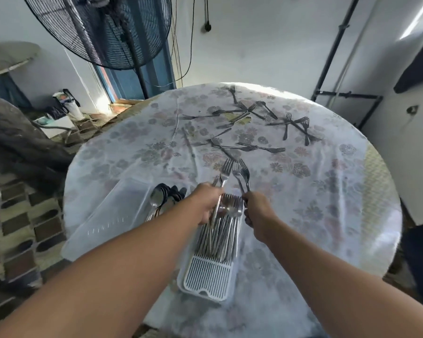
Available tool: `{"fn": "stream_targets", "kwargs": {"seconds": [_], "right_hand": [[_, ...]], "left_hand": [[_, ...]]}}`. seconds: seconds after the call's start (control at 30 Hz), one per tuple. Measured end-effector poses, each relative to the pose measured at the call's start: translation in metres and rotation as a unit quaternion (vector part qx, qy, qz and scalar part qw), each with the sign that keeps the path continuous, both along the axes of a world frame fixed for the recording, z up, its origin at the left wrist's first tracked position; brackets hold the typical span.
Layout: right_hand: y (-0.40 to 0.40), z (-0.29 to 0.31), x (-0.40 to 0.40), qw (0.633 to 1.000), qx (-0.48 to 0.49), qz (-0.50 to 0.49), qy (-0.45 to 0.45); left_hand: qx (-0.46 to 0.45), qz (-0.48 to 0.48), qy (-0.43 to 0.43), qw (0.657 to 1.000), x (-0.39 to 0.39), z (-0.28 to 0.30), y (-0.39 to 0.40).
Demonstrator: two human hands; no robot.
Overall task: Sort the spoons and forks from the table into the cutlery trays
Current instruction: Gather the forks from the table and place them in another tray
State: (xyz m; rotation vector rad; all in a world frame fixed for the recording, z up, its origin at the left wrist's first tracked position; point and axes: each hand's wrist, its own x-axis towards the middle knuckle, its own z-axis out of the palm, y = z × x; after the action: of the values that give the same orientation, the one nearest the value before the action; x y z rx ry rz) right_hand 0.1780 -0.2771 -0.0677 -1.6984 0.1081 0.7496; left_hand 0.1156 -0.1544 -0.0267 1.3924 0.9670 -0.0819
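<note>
While both hands hover over fork tray (206, 272), left hand (209, 203) grips forks (226, 170), right hand (255, 211) pinches more. Spoons (165, 198) already in clear tray (103, 230). Fork tray well stocked. Many loose forks (254, 123) left across far table (327, 203); roughly halfway by my judgement.

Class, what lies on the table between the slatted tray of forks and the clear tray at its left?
In the head view, a pile of spoons lies between them.

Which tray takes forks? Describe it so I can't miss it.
On the round floral table, two trays sit at the near edge. The fork tray is the narrow white one between both forearms, with a slotted grid floor; the clear tray left of it holds spoons.
</note>
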Motion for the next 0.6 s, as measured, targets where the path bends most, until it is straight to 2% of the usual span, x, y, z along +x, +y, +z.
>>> {"fn": "stream_targets", "kwargs": {"seconds": [0.17,0.3,0.43,0.6], "right_hand": [[0.013,-0.005,-0.058,0.999,0.013,-0.007,-0.03],[0.02,-0.019,-0.087,1.0,-0.025,0.0,-0.007],[0.02,-0.031,-0.096,0.995,-0.093,0.018,0.018],[0.026,-0.025,-0.088,0.963,-0.238,0.101,-0.081]], "left_hand": [[0.024,0.022,0.039,0.999,-0.019,-0.032,0.006],[0.129,0.01,0.055,0.99,-0.03,-0.029,-0.003],[0.255,-0.077,0.115,0.957,-0.032,-0.032,-0.005],[0.39,-0.177,0.114,0.897,-0.037,-0.035,-0.001]]}}
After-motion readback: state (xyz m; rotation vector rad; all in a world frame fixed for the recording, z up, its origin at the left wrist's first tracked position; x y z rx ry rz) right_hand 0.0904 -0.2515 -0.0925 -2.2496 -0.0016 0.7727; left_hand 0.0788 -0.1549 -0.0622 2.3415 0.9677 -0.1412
